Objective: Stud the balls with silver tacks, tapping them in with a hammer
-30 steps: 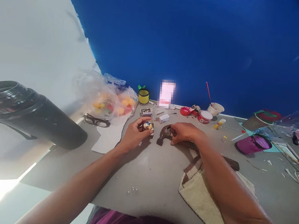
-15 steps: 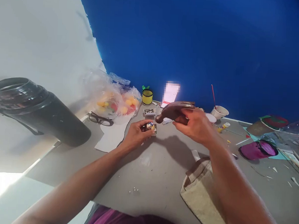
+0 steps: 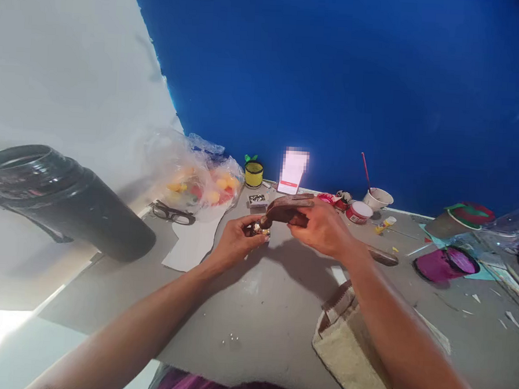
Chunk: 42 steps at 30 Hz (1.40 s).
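My left hand point(image 3: 235, 238) pinches a small shiny, rounded metal piece point(image 3: 263, 229) on the grey table point(image 3: 254, 299); its exact kind is hard to make out. Closed around a brown claw hammer point(image 3: 280, 210) close to its head, my right hand point(image 3: 323, 225) holds it over that piece. The hammer's striking face is at the top of the shiny piece and appears to touch it. Beyond my right wrist the end of a wooden handle shows. Just behind my left hand sits a small open box point(image 3: 257, 201) with shiny bits in it.
A phone point(image 3: 291, 170) leans against the blue wall. A large dark flask point(image 3: 94, 200), glasses point(image 3: 174, 213) and plastic bags point(image 3: 199, 177) stand left. Right are a paper cup point(image 3: 379, 199), a purple pot point(image 3: 445, 265) and a beige cloth bag point(image 3: 351, 344). Tiny beads point(image 3: 231, 338) lie in front.
My right hand has brought the hammer down and to the left, onto the shiny piece. My left hand keeps its hold. The handle end and a red-and-white tub now show.
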Available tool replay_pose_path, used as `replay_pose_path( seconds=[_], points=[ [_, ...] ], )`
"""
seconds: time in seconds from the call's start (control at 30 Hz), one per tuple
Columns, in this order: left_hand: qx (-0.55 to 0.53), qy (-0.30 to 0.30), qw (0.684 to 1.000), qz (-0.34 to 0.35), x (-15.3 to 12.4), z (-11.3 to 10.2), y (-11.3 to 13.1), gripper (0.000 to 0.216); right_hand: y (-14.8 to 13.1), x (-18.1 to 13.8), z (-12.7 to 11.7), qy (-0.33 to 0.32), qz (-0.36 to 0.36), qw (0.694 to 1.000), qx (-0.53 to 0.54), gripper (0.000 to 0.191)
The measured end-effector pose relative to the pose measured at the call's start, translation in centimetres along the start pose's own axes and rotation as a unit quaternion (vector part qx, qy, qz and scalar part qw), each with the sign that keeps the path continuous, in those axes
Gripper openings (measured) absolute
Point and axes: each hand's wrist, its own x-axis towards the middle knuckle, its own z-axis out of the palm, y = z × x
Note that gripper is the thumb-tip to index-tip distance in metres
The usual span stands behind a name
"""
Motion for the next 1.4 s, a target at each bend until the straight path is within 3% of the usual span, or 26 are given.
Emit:
replay_pose_path(
  seconds=[0.17,0.3,0.43,0.57,0.7,0.77,0.83,0.87,1.1,1.4],
  points=[
    [0.007,0.006,0.999,0.037,0.4,-0.3,-0.5,0.042,1.8,0.0,-1.3,-0.031,0.116,0.992,0.025,0.005],
    [0.036,0.028,0.998,0.042,1.0,-1.2,-0.3,0.040,3.7,0.0,-0.9,-0.148,0.165,0.969,0.112,0.013],
    [0.067,0.024,0.997,0.016,1.4,-2.3,0.3,0.040,5.3,0.1,0.1,-0.251,0.171,0.943,0.138,0.016],
    [0.135,-0.001,0.991,0.006,1.8,-2.8,1.1,0.016,5.8,0.0,0.5,-0.320,0.180,0.921,0.128,0.017],
    [0.329,-0.057,0.938,0.093,3.1,-2.0,2.3,0.016,5.7,0.0,1.1,-0.356,0.192,0.903,0.146,0.018],
    [0.456,-0.127,0.872,0.127,4.0,-1.2,2.8,0.024,5.8,0.1,1.4,-0.369,0.192,0.896,0.157,0.019],
    [0.581,-0.176,0.787,0.110,4.7,-0.2,3.1,0.023,5.8,0.1,1.6,-0.375,0.188,0.894,0.156,0.019],
    [0.603,-0.183,0.769,0.105,5.0,0.3,3.0,0.019,5.8,0.1,1.7,-0.374,0.187,0.896,0.151,0.019],
    [0.650,-0.173,0.731,0.115,5.4,2.0,1.6,0.017,6.7,0.1,2.4,-0.374,0.181,0.902,0.119,0.018],
    [0.655,-0.149,0.732,0.113,5.0,1.2,1.0,0.012,6.6,0.1,2.8,-0.394,0.191,0.898,0.048,0.021]
  ],
)
